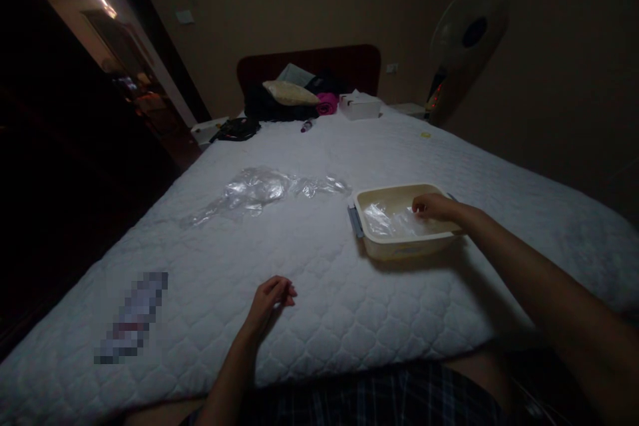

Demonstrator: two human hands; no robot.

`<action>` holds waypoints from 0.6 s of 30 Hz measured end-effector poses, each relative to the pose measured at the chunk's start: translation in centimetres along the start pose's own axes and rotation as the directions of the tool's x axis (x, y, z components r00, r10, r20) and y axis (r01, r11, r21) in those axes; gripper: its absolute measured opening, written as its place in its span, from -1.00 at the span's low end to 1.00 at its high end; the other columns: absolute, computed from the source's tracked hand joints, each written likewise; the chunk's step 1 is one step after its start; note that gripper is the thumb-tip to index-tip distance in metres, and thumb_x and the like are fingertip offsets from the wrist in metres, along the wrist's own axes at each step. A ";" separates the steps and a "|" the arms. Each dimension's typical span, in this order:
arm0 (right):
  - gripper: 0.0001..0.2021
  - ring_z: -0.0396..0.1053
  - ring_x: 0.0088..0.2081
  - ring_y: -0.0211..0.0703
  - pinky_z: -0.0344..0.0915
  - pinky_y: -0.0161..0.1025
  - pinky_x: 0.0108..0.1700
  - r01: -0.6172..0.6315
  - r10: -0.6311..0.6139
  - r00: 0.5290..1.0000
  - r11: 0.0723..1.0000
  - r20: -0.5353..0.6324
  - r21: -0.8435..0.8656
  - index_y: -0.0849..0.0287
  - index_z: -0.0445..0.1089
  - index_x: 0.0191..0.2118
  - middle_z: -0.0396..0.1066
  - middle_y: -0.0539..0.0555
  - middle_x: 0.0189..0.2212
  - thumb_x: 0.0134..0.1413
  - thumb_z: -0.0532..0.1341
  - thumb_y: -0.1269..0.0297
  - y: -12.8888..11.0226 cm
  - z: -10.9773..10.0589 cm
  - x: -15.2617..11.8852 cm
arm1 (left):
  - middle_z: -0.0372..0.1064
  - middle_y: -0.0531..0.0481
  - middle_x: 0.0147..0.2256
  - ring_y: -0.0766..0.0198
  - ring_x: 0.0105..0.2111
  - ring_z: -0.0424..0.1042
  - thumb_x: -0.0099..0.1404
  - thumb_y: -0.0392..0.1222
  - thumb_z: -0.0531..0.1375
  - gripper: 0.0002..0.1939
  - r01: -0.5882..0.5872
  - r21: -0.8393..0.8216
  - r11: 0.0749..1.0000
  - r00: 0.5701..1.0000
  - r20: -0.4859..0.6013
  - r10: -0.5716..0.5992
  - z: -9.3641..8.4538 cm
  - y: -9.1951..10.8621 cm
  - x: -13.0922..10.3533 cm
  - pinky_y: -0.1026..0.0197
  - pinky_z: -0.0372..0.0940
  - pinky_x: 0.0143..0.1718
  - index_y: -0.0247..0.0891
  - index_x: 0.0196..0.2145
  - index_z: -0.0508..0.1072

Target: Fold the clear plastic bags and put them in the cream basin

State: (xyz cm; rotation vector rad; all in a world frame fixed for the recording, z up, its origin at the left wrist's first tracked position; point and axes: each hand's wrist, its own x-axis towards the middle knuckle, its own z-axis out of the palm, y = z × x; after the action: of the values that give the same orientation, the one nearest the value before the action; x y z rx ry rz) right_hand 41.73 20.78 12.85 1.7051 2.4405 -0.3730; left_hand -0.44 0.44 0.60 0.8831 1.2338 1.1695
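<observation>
A cream plastic bin (399, 249) with grey side clips stands on the white quilted bed. Inside it lies crumpled clear plastic bag material (382, 219). My right hand (433, 206) reaches over the bin's right side, its fingers closed on part of the clear plastic. Left of the bin, my left hand (273, 294) is near the bed's front, fingers curled together, with nothing visible in them. Beyond it, more crumpled clear plastic bags (259, 188) are spread across the middle of the bed.
A pixelated flat item (134, 319) lies at the front left. Toward the headboard (309, 56) are a cushion (291, 93), a pink roll (327, 103), a white box (359, 106), a black bag (237, 128) and a small bottle (307, 125). A fan (469, 33) stands at the far right.
</observation>
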 end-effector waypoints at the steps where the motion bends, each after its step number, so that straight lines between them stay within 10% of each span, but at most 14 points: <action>1: -0.85 0.36 -0.32 -0.17 0.20 -0.31 -0.28 0.002 -0.002 1.000 1.000 0.011 -0.004 0.22 0.41 -0.34 0.44 0.12 -0.37 -0.12 0.17 0.43 -0.2 -0.2 -0.2 | 0.40 -0.06 -0.50 0.33 -0.56 0.36 0.09 -0.01 0.20 -0.71 -0.002 -0.001 1.000 1.000 -0.002 0.002 0.0 0.0 0.0 0.26 0.27 -0.45 -0.35 -0.42 0.39; 18: -0.63 0.39 -0.32 -0.13 0.24 -0.33 -0.36 -0.129 0.136 0.983 0.990 0.123 -0.060 0.25 0.43 -0.28 0.46 0.10 -0.35 -0.36 0.17 0.61 0.0 3.2 0.7 | 0.40 -0.06 -0.51 0.34 -0.57 0.36 0.06 0.01 0.21 -0.69 0.006 0.011 1.000 1.000 -0.015 -0.006 0.3 0.3 -0.1 0.26 0.26 -0.46 -0.34 -0.44 0.39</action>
State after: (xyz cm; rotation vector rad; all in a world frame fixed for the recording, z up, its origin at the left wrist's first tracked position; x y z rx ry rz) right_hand 41.37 20.55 9.62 1.7535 2.2143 -0.3854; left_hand -0.22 0.45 0.92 0.8797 1.2550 1.1674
